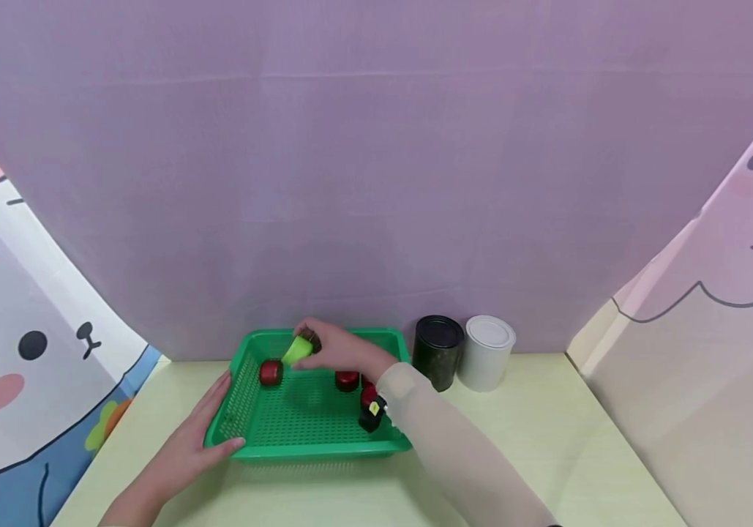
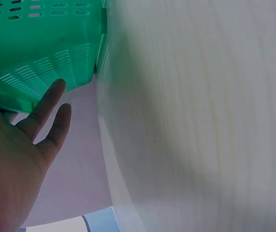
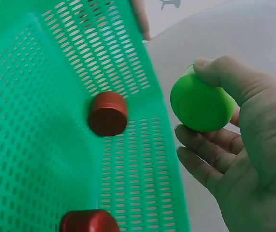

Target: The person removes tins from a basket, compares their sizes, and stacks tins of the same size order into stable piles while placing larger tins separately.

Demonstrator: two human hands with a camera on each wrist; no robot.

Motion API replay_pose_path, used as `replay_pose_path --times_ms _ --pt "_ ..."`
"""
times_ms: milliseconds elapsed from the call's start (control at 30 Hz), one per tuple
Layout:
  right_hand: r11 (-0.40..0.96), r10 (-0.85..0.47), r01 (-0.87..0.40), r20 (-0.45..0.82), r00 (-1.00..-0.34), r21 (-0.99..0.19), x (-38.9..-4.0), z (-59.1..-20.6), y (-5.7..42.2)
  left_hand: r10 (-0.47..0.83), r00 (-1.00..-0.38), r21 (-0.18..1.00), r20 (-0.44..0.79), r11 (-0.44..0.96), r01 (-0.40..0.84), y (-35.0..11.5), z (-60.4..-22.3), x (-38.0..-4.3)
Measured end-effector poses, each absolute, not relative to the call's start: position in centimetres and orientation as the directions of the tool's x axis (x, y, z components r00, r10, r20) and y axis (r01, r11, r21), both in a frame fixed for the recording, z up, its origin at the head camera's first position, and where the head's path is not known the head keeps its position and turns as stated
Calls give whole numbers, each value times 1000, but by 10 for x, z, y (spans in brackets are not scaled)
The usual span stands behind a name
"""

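Note:
My right hand (image 1: 333,348) is raised over the back of the green basket (image 1: 304,449), pinching a small container with a lime-green end (image 1: 298,350) and a dark part. In the right wrist view the round green end (image 3: 200,104) sits between thumb and fingers. My left hand (image 1: 185,446) rests against the basket's left front corner, fingers straight along the side and thumb at the front rim; the left wrist view has two fingers extended below the wall. A red cylinder (image 1: 271,372) lies at the basket's left, and another red piece (image 1: 347,380) nearer its right.
Under my right forearm, more red pieces (image 1: 368,397) and a black piece (image 1: 369,420) lie in the basket, partly hidden. A black can (image 1: 438,351) and a white can (image 1: 486,353) stand right of it on the pale table (image 1: 547,439). A purple cloth (image 1: 376,183) hangs behind.

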State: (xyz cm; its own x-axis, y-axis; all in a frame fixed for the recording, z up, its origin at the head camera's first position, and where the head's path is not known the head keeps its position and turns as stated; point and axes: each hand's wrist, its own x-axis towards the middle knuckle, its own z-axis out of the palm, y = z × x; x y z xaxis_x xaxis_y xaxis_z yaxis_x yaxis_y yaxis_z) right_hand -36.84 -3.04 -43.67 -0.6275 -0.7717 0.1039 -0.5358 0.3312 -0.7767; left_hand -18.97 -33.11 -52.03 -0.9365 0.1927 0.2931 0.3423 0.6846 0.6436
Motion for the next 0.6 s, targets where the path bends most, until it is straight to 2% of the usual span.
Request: replay_pose_path --times_ms 600 --pt "240 -739 -512 187 -647 -825 -355 -428 14 206 -919 611 337 694 380 -331 -518 -187"
